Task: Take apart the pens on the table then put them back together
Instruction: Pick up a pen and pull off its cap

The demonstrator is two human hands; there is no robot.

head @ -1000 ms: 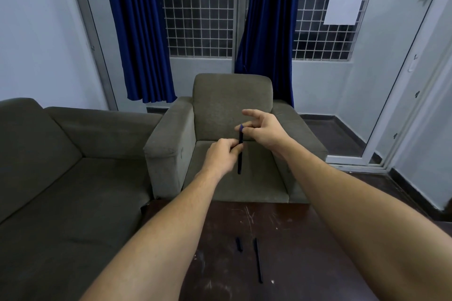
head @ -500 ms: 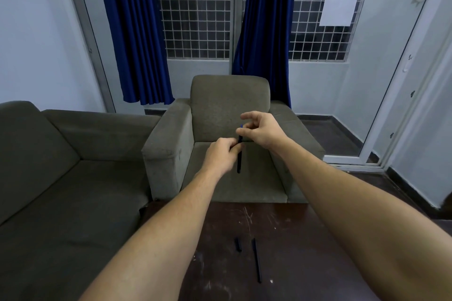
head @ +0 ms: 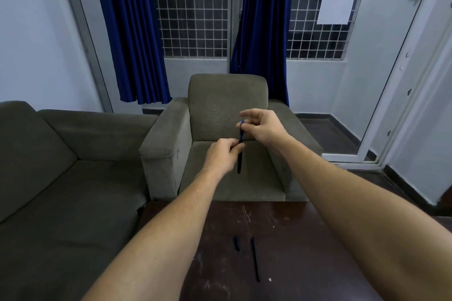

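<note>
Both bare forearms are stretched forward and converge, the left grip (head: 223, 155) being curled around the middle of an upright pen (head: 240, 162), while the right grip (head: 263, 127) is held just above it, fingertips pinched on the pen's top end, one finger left extended.

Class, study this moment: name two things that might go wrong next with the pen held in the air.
1. The right hand pinches only the top of the pen, out over the armchair; a slipped part may miss the table.
2. The thin rod and short piece lie loose between the forearms and could be knocked away.
</note>
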